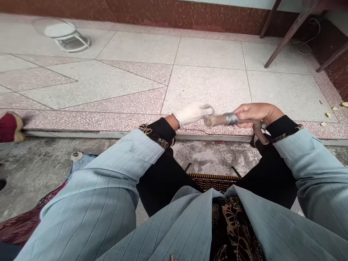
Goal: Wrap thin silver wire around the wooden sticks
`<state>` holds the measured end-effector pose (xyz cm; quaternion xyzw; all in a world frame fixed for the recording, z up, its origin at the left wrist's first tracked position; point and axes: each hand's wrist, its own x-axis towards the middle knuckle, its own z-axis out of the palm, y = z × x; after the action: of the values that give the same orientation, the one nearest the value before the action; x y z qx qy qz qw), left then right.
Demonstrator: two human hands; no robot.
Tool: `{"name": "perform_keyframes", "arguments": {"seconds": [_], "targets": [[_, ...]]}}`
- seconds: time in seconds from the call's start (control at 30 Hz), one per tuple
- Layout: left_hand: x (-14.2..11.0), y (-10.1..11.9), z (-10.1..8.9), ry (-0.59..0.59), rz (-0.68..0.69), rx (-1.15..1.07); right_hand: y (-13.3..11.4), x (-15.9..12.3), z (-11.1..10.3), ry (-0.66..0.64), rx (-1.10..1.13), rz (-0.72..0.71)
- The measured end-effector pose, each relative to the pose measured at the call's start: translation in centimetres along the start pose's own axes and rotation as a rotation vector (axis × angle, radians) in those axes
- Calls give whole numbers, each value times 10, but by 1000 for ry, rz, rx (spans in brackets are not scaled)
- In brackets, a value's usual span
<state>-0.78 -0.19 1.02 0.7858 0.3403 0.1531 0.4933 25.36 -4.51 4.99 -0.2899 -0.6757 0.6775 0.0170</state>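
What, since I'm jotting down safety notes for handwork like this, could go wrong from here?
The blurred end of the stick appears close to the fingertips of the gloved left hand, so a slip might knock them. The bare right hand grips the stick, and the silvery wrapping is right by its fingers, so it could rub them. The step's edge also looks near, so a dropped stick might fall onto the ground.

A white stool stands on the tiled floor near a red-brown wall.
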Motion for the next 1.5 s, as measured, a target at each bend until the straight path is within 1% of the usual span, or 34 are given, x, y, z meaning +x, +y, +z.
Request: {"name": "perform_keyframes", "arguments": {"seconds": [0.07, 0.1, 0.13, 0.17, 0.2, 0.23, 0.27, 0.33, 0.4, 0.43, 0.47, 0.5, 0.57, 0.63, 0.7, 0.77, 0.9, 1.07, 1.1, 1.13, 1.17, 1.2, 1.27, 1.33, 1.37, 1.43, 1.5], "targets": [[4, 2, -1, -6, -9, 139, 4, 9, -3, -131, -107, 108], [5, 3, -1, -7, -16, 219, 7, 14, -5, -160, -166, 160], [7, 4, -1, -6, -18, 288, 11, 18, -7, -165, -228, 203], [7, 5, -1, -4, -14, 336, 15, 22, -9, -142, -293, 242], [7, 5, -1, 1, -9, 355, 21, 26, -12, -85, -364, 296], [7, 5, -1, 3, -8, 358, 26, 28, -15, 10, -454, 356], [6, 3, 0, 1, -13, 345, 31, 31, -18, 127, -547, 414], [5, -1, 5, -6, -45, 285, 40, 36, -21, 411, -699, 497], [5, -6, 11, -9, -61, 201, 47, 41, -22, 673, -745, 507], [6, -8, 15, -20, -51, 157, 50, 44, -21, 763, -699, 485], [7, -10, 18, -34, -34, 114, 52, 45, -20, 811, -602, 450], [8, -12, 21, -56, -14, 73, 53, 46, -19, 824, -463, 403], [11, -13, 25, -92, 9, -5, 55, 45, -16, 803, -144, 289], [13, -12, 26, -93, 8, -46, 54, 40, -14, 792, 96, 196], [13, -10, 26, -63, -15, -53, 51, 35, -11, 807, 229, 154], [11, -8, 26, -73, -47, -65, 47, 29, -8, 814, 314, 129], [8, -10, 28, -178, -85, -164, 38, 23, -4, 771, 432, 35], [7, -13, 28, -213, -59, -261, 34, 14, -6, 728, 506, -126], [7, -13, 27, -214, -69, -246, 35, 11, -7, 694, 496, -159], [7, -12, 26, -209, -86, -212, 36, 9, -8, 633, 468, -183], [7, -12, 24, -191, -102, -166, 37, 6, -8, 538, 421, -193], [8, -12, 22, -166, -104, -110, 38, 5, -8, 418, 352, -183], [8, -12, 19, -122, -45, 49, 39, 3, -6, 175, 169, -106], [8, -14, 17, -122, 36, 242, 40, 5, -4, 5, -1, 16], [8, -15, 17, -142, 63, 331, 41, 7, -3, -45, -67, 85], [6, -17, 19, -189, 87, 441, 43, 11, -1, -98, -168, 206], [5, -17, 23, -211, 105, 466, 44, 16, -1, -94, -288, 299]]}}
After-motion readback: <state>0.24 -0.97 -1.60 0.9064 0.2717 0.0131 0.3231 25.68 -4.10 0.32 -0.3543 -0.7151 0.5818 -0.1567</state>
